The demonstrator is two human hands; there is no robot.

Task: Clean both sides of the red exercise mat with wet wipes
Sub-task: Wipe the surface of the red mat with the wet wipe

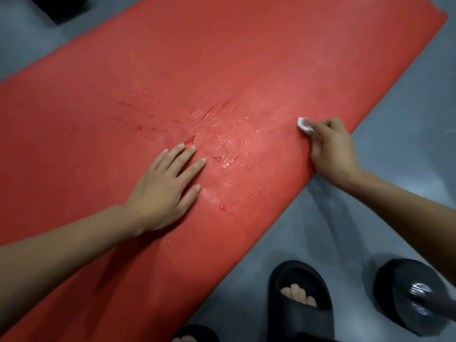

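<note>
— Mat (222,58) first: where does it lie from you?

— Straight in front of me, flat on the grey floor (407,107). Its long axis runs from low on my left up to far on my right, so I'm crouched along one long edge, my slippers (299,290) just off it.

— And the wipe?

— Bunched small and white (304,124), pinched under the fingertips of my right hand (333,149) and pressed to the mat close to the near edge. That hand grasps the wipe; nothing else is in it.

— Your left hand?

— Left hand (167,183) lies flat, fingers straight and spread, palm down on the mat. It holds nothing (it just pins the mat, I'd say).

— So which way does the next stroke go?

— The wet streaks and droplets (222,134) sit between my two hands, just to the left of the wipe. The dry-looking stretch runs away from the wipe toward the far right end, and my right hand is the nearer one to it. My guess is the wipe should travel along the long axis that way.

— Any containers about? A pack of wipes?

— None that I can see. A dark weight with a metal bar (414,292) stands by my right slipper, and something dark (66,6) sits at the top left, too cropped to name.

— The other side of the mat?

— Face down, hidden. I judge it is yet to be dealt with or checked.
</note>
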